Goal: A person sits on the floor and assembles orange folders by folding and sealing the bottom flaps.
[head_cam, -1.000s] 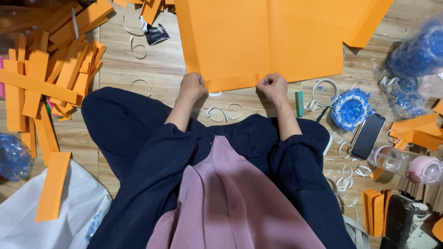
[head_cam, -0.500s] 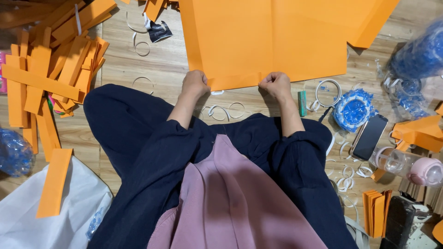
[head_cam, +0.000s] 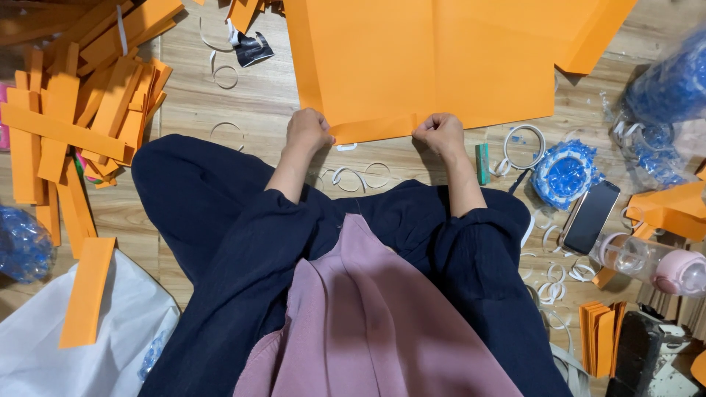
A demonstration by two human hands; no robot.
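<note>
Your left hand (head_cam: 307,131) and right hand (head_cam: 439,132) stay curled shut on the near edge of the big orange sheet (head_cam: 419,62) on the wooden floor (head_cam: 257,103), where the narrow fold now lies flatter (crease nearly pressed).

both hands (head_cam: 309,131) slid slightly apart (still pinching) along the orange sheet (head_cam: 426,59).

The floor (head_cam: 191,103) was pale wood-look planking, evenly lit. Orange strips (head_cam: 66,125) lay heaped at the left, white rings (head_cam: 559,272) at the right, blue bags (head_cam: 669,81) at both edges, a phone (head_cam: 590,217) nearby.
</note>
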